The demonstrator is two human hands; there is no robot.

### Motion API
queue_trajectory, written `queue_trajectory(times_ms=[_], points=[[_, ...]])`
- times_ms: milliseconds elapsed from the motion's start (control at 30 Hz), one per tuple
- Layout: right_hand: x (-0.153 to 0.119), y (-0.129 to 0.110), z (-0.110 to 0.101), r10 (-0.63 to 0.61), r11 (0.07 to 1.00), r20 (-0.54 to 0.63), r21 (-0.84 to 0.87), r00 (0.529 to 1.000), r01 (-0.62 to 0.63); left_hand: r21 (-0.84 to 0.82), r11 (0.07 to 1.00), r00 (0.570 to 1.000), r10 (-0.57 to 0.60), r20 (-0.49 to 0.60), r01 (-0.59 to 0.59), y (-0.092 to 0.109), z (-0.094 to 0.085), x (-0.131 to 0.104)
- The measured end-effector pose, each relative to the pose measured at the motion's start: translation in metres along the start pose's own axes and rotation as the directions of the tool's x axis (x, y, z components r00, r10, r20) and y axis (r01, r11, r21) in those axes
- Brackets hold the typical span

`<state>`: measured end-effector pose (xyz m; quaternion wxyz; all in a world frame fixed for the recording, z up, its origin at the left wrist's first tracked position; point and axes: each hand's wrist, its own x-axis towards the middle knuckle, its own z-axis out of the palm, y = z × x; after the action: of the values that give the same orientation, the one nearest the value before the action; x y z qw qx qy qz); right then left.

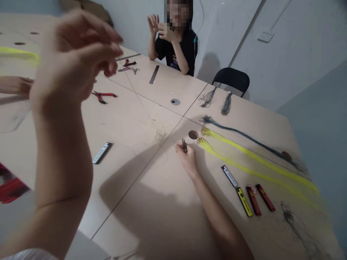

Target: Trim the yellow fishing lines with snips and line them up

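My left hand [78,54] is raised high at the left, close to the camera. Its thumb and fingers are pinched together, and whatever is between them is too fine to make out. My right hand [187,159] is low over the middle of the table, closed around a small black pointed tool [184,145] whose tip sticks up past the fingers. Its thumb and forefinger also meet at a point on the left. Just beyond lies a loose tangle of pale thin thread [160,134]. Bundles of yellow line [233,143] with golden ends start right of this hand.
Dark line bundles [238,131] lie on the right, near several flat labelled cases [244,201]. Another case [102,153] and red-handled pliers [104,96] are on the left. Round holes [193,135] pierce the table. Across sits a person in black [176,47]; another person's hand [16,85] is at far left.
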<state>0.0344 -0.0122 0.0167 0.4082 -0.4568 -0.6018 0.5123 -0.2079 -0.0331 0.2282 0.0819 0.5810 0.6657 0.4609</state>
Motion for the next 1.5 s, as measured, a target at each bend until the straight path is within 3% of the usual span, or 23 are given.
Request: queue_trajectory(times_ms=[67,100,167,200,267,333,433,533,600,733,933,1133,1333,1500], points=[[-0.005,-0.008,-0.010,-0.049,0.998,0.035,-0.030,0.998,0.050,0.044,0.999,0.978,0.012,0.206,-0.022,-0.006,-0.006,-0.008],[-0.007,-0.012,-0.015,-0.075,0.996,0.053,-0.036,0.996,0.077,0.096,0.995,0.934,-0.001,0.356,-0.036,-0.010,-0.007,-0.012],[-0.012,-0.018,-0.022,-0.129,0.991,0.069,-0.033,0.989,0.131,0.190,0.979,0.782,-0.063,0.620,-0.072,-0.017,-0.006,-0.020],[-0.013,-0.020,-0.025,-0.145,0.989,0.060,-0.021,0.988,0.147,0.217,0.972,0.718,-0.089,0.690,-0.088,-0.022,-0.002,-0.026],[-0.016,-0.022,-0.027,-0.144,0.989,0.016,0.021,0.989,0.143,0.241,0.966,0.658,-0.118,0.744,-0.099,-0.035,0.014,-0.039],[-0.017,-0.022,-0.026,-0.113,0.990,-0.042,0.077,0.993,0.116,0.282,0.954,0.668,-0.143,0.730,-0.104,-0.052,0.037,-0.055],[-0.020,-0.020,-0.022,-0.005,0.986,-0.126,0.167,0.992,0.026,0.379,0.908,0.805,-0.085,0.587,-0.180,-0.081,0.078,-0.082],[-0.024,-0.020,-0.020,0.195,0.948,-0.183,0.288,0.964,-0.137,0.424,0.871,0.816,-0.048,0.576,-0.247,-0.102,0.108,-0.103],[-0.027,-0.020,-0.021,0.329,0.887,-0.190,0.399,0.925,-0.233,0.452,0.858,0.814,-0.072,0.576,-0.244,-0.111,0.117,-0.111],[-0.034,-0.019,-0.027,0.473,0.782,-0.197,0.544,0.859,-0.306,0.498,0.830,0.823,-0.088,0.562,-0.252,-0.121,0.121,-0.115],[-0.042,-0.017,-0.040,0.482,0.801,-0.294,0.530,0.826,-0.279,0.550,0.797,0.822,-0.126,0.555,-0.249,-0.126,0.117,-0.115],[-0.046,-0.011,-0.055,0.367,0.881,-0.403,0.441,0.838,-0.174,0.563,0.795,0.838,-0.135,0.529,-0.227,-0.125,0.109,-0.112],[-0.048,-0.001,-0.067,0.173,0.975,-0.436,0.203,0.883,-0.091,0.488,0.855,0.825,-0.144,0.546,-0.174,-0.118,0.093,-0.103],[-0.052,-0.004,-0.067,0.099,0.992,-0.352,0.105,0.931,-0.066,0.519,0.840,0.853,-0.147,0.500,-0.160,-0.121,0.111,-0.088]])
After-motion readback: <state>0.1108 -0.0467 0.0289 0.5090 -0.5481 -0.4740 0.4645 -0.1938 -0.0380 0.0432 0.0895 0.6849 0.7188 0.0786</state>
